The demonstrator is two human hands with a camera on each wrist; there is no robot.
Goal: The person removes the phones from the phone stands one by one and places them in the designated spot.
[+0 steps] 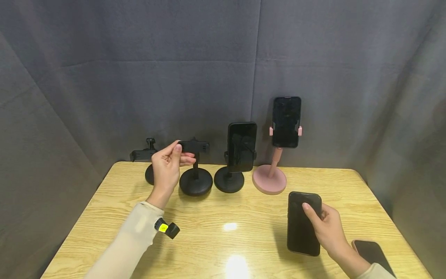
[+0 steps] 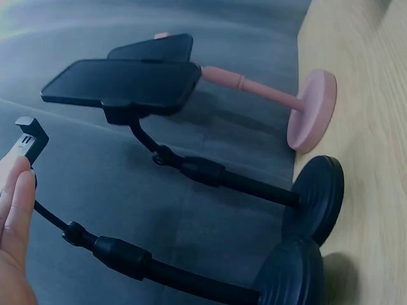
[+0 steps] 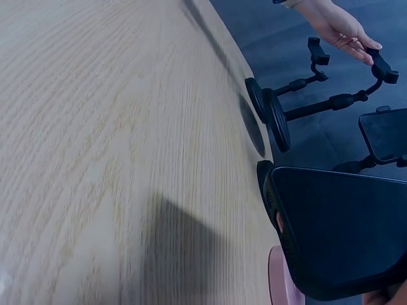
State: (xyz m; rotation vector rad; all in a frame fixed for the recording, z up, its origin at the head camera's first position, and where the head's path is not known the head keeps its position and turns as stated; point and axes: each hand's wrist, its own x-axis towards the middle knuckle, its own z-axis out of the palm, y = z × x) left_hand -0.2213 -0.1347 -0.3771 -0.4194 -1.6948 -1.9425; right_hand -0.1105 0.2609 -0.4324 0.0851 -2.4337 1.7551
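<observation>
While pink stand phone-loaded.

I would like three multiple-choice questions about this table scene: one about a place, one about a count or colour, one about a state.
1. Where does the pink stand sit in the row of stands?
A. far left
B. in the middle
C. far right

2. How many stands hold a phone?
A. one
B. two
C. four

3. What does the right hand do?
A. holds a dark phone
B. lies flat and empty
C. grips a stand

Answers:
1 C, it is the last stand to the right.
2 B, only the pink stand and the black stand beside it carry phones.
3 A, its fingers curl round the phone above the table.
</observation>
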